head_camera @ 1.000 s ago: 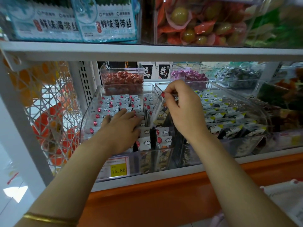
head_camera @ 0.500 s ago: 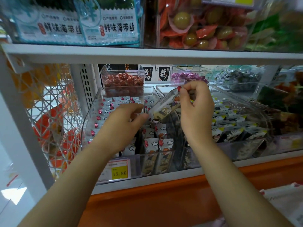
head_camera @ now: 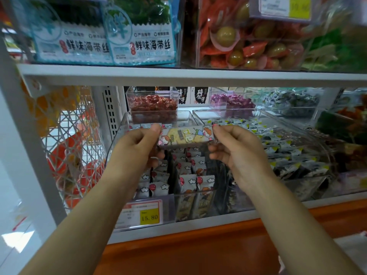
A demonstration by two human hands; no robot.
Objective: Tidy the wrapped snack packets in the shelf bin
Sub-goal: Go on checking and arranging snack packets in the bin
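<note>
one packet (head_camera: pixel 186 135) spans between the left hand (head_camera: pixel 137 147) and the right hand (head_camera: pixel 236 149), an end pinched in each. below both hands, upright packets (head_camera: pixel 190 179) stand in the bin (head_camera: pixel 116 143). under the left hand a price tag (head_camera: pixel 149 215) sits on the bin's front. behind that hand is a small box (head_camera: pixel 151 91). a second bin (head_camera: pixel 321 147) lies right of the right hand.

My one view comes from the head camera, facing forward and a little downward along both forearms into the store shelving. It sits close: the left hand (head_camera: pixel 137 144) and right hand (head_camera: pixel 237 148) hold a packet (head_camera: pixel 186 135) mid-frame. Beyond the fingers lies the clear bin (head_camera: pixel 117 138); above them the upper shelf edge (head_camera: pixel 178 75); beneath them a price tag (head_camera: pixel 149 216).
</note>
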